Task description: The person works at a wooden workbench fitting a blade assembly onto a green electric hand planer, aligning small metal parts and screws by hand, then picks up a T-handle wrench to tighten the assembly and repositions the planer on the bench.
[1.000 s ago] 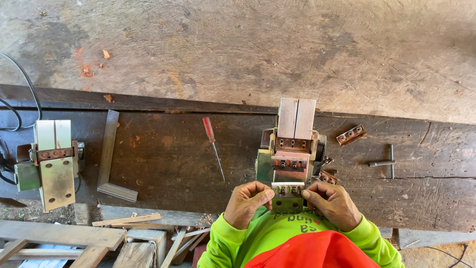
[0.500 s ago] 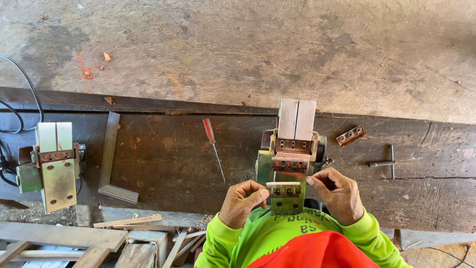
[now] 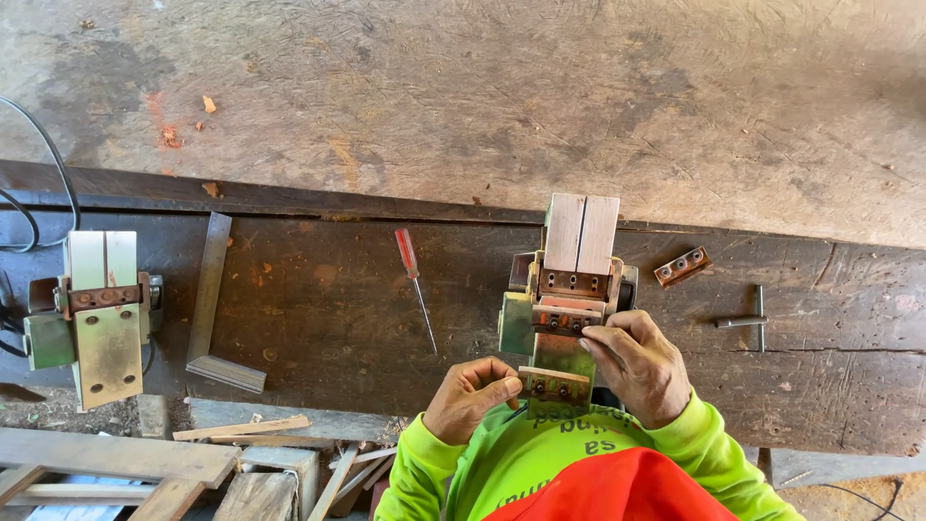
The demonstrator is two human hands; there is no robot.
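Planer on dark workbench, underside hidden.
My left hand pinches a blade bar; right hand grips the planer.

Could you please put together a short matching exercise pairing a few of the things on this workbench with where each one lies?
Things:
1. red-handled screwdriver
2. small drilled metal bar
3. T-handle wrench
4. steel square

Places:
A. far right of the bench, beyond the drilled bar
B. between the two planers, left of the one being worked on
C. just right of the top of the upturned planer
D. beside the second planer at the left end

Pairs: 1-B, 2-C, 3-A, 4-D
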